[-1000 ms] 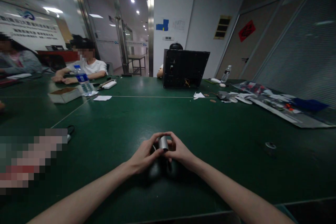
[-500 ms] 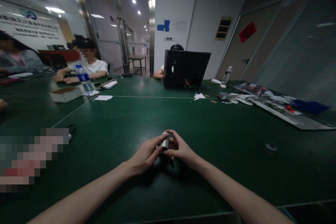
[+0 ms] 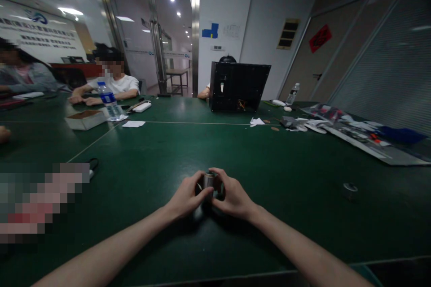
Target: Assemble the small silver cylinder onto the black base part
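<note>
Cylinder [image 3: 208, 180] stands nearly upright between our hands, just as near to either: from its left our left hand [image 3: 186, 195] grasps it, thumb across its lower side; from its right our right hand [image 3: 235, 197] curls around, a fingertip at its top, though whether it grips too we cannot tell. Across the bench [image 3: 202, 255], well apart, we see box [image 3: 79, 124], bottle [image 3: 108, 102], case [image 3: 240, 87] and metal part [image 3: 350, 191]; only our own fingers crowd the cylinder.
</note>
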### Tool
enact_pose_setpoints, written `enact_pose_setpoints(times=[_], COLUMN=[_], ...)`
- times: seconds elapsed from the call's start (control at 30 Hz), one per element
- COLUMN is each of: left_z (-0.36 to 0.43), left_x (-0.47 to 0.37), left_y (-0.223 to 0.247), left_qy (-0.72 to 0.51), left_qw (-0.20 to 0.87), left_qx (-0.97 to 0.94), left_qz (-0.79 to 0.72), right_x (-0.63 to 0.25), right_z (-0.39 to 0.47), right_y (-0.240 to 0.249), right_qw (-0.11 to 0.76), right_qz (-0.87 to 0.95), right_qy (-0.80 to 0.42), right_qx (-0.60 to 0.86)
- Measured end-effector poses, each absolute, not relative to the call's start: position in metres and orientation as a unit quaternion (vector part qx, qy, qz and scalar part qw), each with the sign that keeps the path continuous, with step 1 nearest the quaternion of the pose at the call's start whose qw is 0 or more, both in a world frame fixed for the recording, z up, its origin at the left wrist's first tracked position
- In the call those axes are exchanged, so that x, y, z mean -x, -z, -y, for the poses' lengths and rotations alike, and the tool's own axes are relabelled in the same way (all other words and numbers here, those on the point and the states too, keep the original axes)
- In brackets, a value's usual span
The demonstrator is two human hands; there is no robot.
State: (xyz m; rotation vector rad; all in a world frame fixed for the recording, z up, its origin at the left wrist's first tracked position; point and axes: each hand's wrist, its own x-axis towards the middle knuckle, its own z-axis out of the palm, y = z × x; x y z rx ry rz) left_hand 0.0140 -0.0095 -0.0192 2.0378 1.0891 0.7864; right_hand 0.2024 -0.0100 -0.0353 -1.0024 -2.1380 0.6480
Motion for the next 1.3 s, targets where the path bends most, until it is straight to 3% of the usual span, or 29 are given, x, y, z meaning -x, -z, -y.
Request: enact_pose_setpoints(times=[0.23, 0.6, 0.77, 1.03, 1.3], left_z=[0.007, 0.004, 0.003, 0.009, 0.007], left_x=[-0.013, -0.013, -0.013, -0.012, -0.014], left_y=[0.018, 0.026, 0.024, 0.011, 0.020], left_qy=[-0.295, -0.343, -0.339, -0.280, -0.286], left_qw=[0.399, 0.626, 0.613, 0.592, 0.607], left_qx=[-0.773, -0.607, -0.606, -0.623, -0.635], left_qz=[-0.395, -0.349, -0.377, -0.428, -0.382], right_x=[-0.206, -0.205, -0.206, -0.205, -0.207], right_z=[0.008, 0.006, 0.006, 0.005, 0.003], right_y=[0.032, 0.027, 0.024, 0.024, 0.028], right_qw=[0.337, 0.348, 0.357, 0.348, 0.379], right_qz=[0.838, 0.837, 0.821, 0.757, 0.773], right_qy=[-0.216, -0.223, -0.248, -0.388, -0.327], right_qx=[0.372, 0.359, 0.370, 0.394, 0.390])
